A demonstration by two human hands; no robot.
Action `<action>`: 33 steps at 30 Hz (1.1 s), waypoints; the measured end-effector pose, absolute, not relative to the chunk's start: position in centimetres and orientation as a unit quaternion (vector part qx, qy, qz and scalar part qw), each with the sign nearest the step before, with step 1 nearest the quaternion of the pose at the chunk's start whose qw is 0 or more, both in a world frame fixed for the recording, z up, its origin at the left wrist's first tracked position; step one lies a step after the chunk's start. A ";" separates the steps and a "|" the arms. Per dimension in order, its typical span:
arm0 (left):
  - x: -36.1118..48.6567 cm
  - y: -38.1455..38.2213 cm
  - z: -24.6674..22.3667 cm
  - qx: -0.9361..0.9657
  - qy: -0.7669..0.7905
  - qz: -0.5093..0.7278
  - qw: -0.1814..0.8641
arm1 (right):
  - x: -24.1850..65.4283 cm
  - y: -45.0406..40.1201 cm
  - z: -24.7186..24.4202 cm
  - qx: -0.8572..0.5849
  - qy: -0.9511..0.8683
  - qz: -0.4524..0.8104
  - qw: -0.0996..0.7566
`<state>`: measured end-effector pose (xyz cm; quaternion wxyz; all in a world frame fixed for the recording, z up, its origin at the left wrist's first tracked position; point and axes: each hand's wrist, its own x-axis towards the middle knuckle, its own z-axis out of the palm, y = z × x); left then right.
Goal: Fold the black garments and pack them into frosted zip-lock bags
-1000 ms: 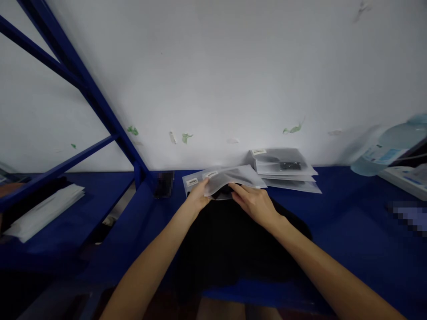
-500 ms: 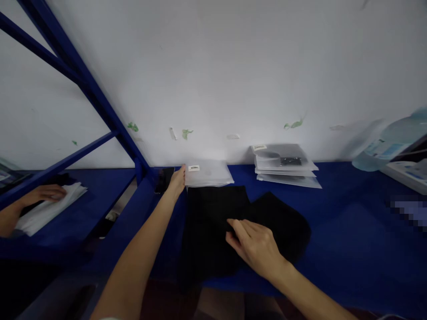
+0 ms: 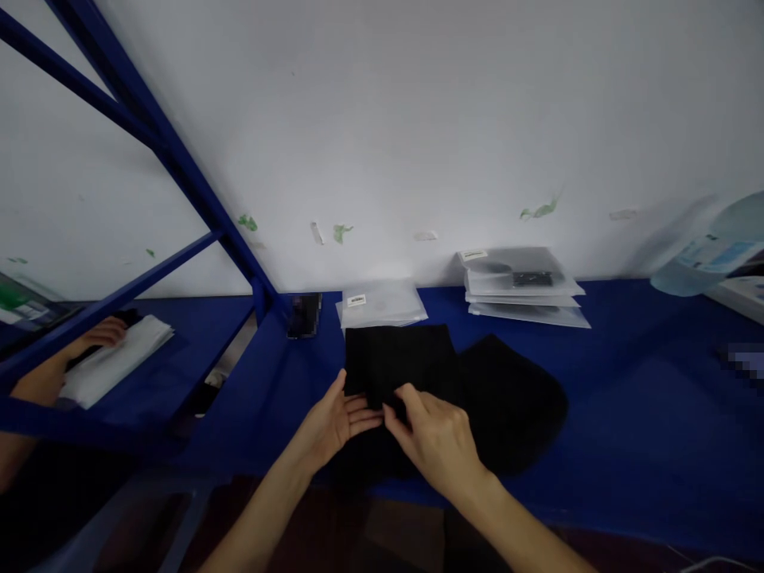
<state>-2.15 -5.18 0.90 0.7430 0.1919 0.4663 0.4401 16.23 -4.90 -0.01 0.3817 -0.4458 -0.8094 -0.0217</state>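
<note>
A folded piece of black cloth [image 3: 411, 358] lies on the blue table in front of me, its lower part dark and hard to make out. My right hand [image 3: 435, 438] pinches the cloth near its middle between thumb and fingers. At the cloth's left edge is my left hand [image 3: 337, 422], palm turned up, with its fingers stretched out against the fabric and its thumb apart from them. Another black cloth piece [image 3: 513, 398] lies to the right, partly behind my right hand and touching the first.
Against the wall lie clear plastic zip bags [image 3: 387, 302] and a second stack of bags [image 3: 519, 278]. A phone [image 3: 304, 315] is at the left, near a blue metal frame [image 3: 191, 183]. Beyond it, another person's hand [image 3: 104, 333] rests by white sheets [image 3: 119, 362]. A large bottle [image 3: 704, 255] stands right.
My left hand has come back from the plastic bags to the black cloth's left edge. My right hand has shifted slightly and now pinches the cloth, whose near part looks lifted or folded.
</note>
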 end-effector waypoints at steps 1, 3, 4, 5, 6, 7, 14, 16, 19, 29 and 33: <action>-2.1 -4.9 0.9 0.188 0.464 0.449 0.741 | 16.1 -5.2 -0.1 -0.440 -0.819 -0.013 0.369; -2.1 -4.4 0.8 0.188 0.473 0.452 0.732 | 15.9 -5.6 -0.1 -0.436 -0.829 0.009 0.349; -2.0 -4.3 0.7 0.193 0.478 0.451 0.728 | 15.9 -5.8 -0.1 -0.438 -0.829 0.031 0.346; -2.0 -4.3 0.6 0.202 0.481 0.449 0.726 | 15.9 -5.8 -0.1 -0.440 -0.827 0.064 0.346; -2.0 -4.3 0.5 0.213 0.481 0.450 0.722 | 16.0 -5.9 0.0 -0.442 -0.819 0.107 0.351; -2.0 -4.3 0.4 0.221 0.485 0.454 0.714 | 16.0 -5.8 0.1 -0.443 -0.805 0.159 0.363; -2.5 -4.7 -0.3 0.220 0.542 0.485 0.650 | 18.9 -5.1 0.6 -0.477 -0.604 0.408 0.490; -2.7 -5.0 -0.4 0.225 0.543 0.482 0.649 | 21.0 -4.9 0.2 -0.515 -0.579 0.387 0.500; -2.9 -5.6 -0.4 0.230 0.551 0.477 0.645 | 24.4 -5.0 -1.1 -0.581 -0.622 0.278 0.446; -2.4 -6.4 -0.1 0.255 0.530 0.472 0.657 | 26.6 -5.7 -1.0 -0.610 -0.696 -0.043 0.376; -2.3 -6.4 0.1 0.290 0.517 0.457 0.663 | 23.6 -5.7 0.3 -0.487 -0.798 -0.021 0.354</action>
